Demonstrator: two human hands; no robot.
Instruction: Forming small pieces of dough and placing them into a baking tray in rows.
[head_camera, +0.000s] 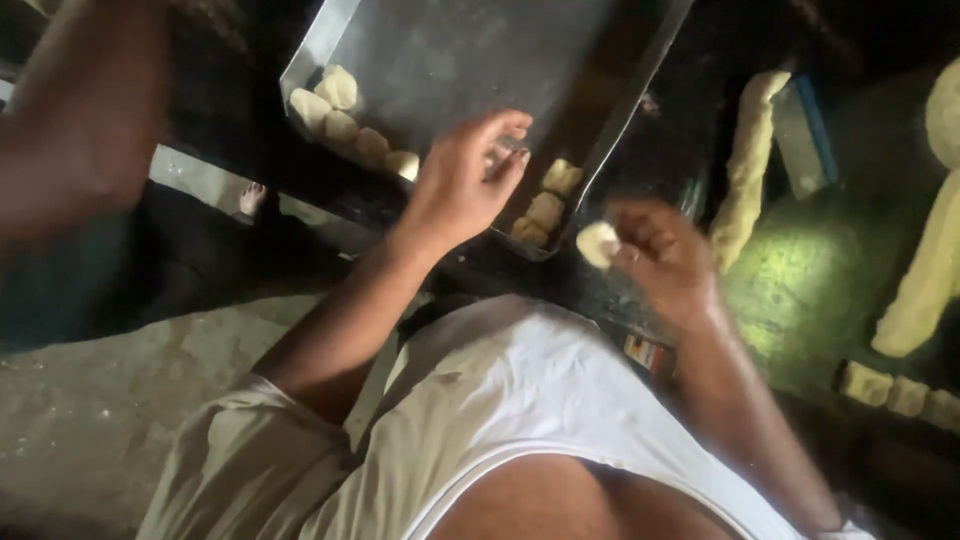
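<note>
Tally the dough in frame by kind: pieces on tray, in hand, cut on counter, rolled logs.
Dough pieces on the metal tray: 8
Dough piece held in right hand: 1
Cut pieces on counter, far right: 3
Rolled dough logs: 2
Total: 14

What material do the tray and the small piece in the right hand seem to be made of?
The tray looks like thin sheet metal with a dull grey finish: its raised rim catches light. The piece held by the right hand looks like soft raw dough, pale yellow and matte, with a rounded, uneven shape, like the lumps lying in the tray.
</note>
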